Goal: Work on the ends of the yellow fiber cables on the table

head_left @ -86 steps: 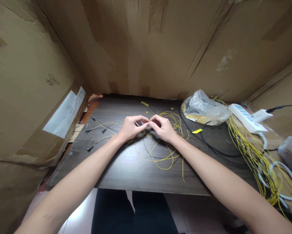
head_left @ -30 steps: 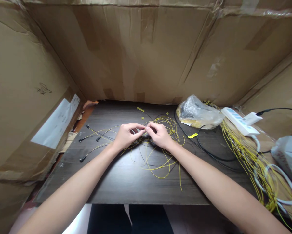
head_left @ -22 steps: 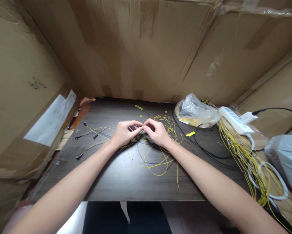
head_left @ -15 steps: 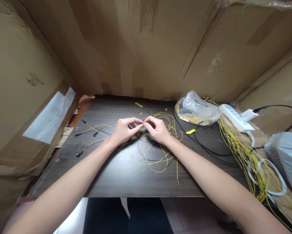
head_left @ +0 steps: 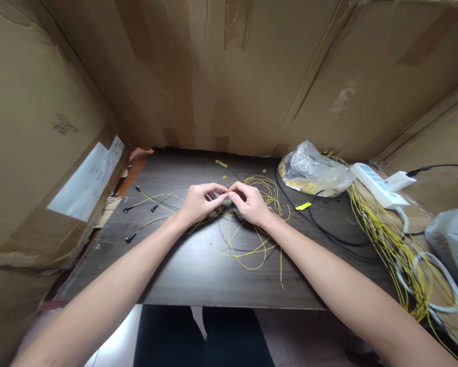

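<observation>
Thin yellow and black wires [head_left: 248, 266] lie in loose loops on the dark wooden table [head_left: 183, 285], under and around both hands. My left hand [head_left: 200, 204] is closed in a pinch, its thumb and fingertips meeting those of my right hand [head_left: 248, 203]. Right thumb and forefinger also pinch together at that spot. A small yellowish bit shows between the fingertips, too small to name; wires run close by it. Left of my left hand, several wires end in black connectors [head_left: 129, 238].
Small yellow pieces [head_left: 221, 163] lie toward the back. A clear plastic bag [head_left: 315, 171], black cable [head_left: 328, 235], yellow tag [head_left: 303, 206], white power strip [head_left: 378, 186] and a yellow wire bundle [head_left: 389, 239] are at the right. Cardboard walls [head_left: 198, 76] enclose the table.
The whole view has shifted slightly, so everything appears a little further right. Both hands keep the same pinch at the same place over the wires.
</observation>
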Motion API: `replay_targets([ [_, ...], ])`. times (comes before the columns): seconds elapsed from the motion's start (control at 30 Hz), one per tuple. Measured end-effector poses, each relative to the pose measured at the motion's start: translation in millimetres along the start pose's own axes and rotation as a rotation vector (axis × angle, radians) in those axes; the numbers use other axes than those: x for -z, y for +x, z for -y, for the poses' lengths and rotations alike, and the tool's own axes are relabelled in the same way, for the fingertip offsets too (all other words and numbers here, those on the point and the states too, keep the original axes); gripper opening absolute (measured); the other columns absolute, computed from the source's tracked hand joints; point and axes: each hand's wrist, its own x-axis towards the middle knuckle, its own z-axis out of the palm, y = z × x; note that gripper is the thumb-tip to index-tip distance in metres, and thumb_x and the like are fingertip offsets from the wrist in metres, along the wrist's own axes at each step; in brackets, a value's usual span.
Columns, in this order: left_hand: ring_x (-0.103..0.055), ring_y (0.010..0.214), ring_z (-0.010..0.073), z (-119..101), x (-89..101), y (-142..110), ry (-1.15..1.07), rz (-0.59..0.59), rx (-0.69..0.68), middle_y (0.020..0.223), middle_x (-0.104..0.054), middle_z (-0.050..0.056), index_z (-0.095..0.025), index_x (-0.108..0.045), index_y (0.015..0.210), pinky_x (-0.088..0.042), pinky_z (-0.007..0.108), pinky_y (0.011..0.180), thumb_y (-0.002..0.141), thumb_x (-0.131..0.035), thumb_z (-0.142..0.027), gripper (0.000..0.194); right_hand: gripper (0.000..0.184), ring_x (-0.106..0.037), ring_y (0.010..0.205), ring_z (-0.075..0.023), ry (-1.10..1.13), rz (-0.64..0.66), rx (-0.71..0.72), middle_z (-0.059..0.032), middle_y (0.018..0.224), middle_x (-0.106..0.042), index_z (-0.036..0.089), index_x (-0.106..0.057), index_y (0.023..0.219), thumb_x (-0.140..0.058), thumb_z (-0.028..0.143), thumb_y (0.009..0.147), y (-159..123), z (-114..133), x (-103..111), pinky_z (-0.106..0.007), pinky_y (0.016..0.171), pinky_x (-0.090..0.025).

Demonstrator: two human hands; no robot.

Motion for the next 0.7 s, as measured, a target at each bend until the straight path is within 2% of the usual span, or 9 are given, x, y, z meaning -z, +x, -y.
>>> replay_targets([
  [0.17,-0.066,0.060,0.0115,0.7,-1.2,-0.6,-0.022,0.013,-0.006,0.078,-0.077,0.003,-0.016,-0.079,0.092,-0.053,0.020,0.058,0.086,-0.071,-0.029,0.016,0.040,-0.043,0.057,-0.0129,-0.045,0.004,0.012,0.0015,0.059,-0.047,0.020,-0.048,0.066,-0.043,0.040,0.100,0.4,-1.1,-0.9,-0.028,0.059,-0.032],
  [0.33,-0.063,0.057,0.0104,0.3,-1.9,-2.0,-0.018,0.014,0.016,0.072,-0.074,0.002,-0.015,-0.078,0.090,-0.051,0.019,0.056,0.084,-0.071,-0.026,0.014,0.019,-0.050,0.061,-0.0140,0.013,-0.024,0.014,0.0000,0.070,-0.059,0.019,-0.060,0.084,-0.053,0.034,0.094,-0.4,-3.2,-1.9,-0.027,0.061,-0.037],
  [0.4,-0.063,0.057,0.0105,0.1,-1.6,-2.2,-0.016,0.018,0.015,0.073,-0.075,0.002,-0.015,-0.078,0.090,-0.051,0.019,0.056,0.085,-0.071,-0.026,0.014,0.016,-0.052,0.061,-0.0142,0.030,-0.018,0.010,-0.0002,0.070,-0.060,0.019,-0.060,0.084,-0.055,0.032,0.092,-0.5,-3.6,-2.4,-0.027,0.060,-0.038],
  [0.63,-0.065,0.059,0.0113,1.0,-1.3,-2.1,-0.007,0.013,-0.021,0.074,-0.075,0.002,-0.016,-0.077,0.089,-0.052,0.020,0.058,0.085,-0.071,-0.026,0.013,0.035,-0.046,0.057,-0.0134,-0.046,-0.017,0.018,0.0012,0.060,-0.050,0.020,-0.055,0.071,-0.046,0.039,0.099,0.2,-2.6,-2.4,-0.028,0.058,-0.033],
  [0.7,-0.064,0.058,0.0110,1.0,-1.4,-2.1,0.000,0.016,-0.023,0.073,-0.075,0.002,-0.015,-0.077,0.089,-0.052,0.020,0.057,0.085,-0.071,-0.025,0.012,0.035,-0.045,0.057,-0.0134,-0.042,-0.011,0.018,0.0015,0.060,-0.049,0.020,-0.053,0.070,-0.046,0.039,0.099,0.5,-2.2,-1.8,-0.028,0.058,-0.033],
])
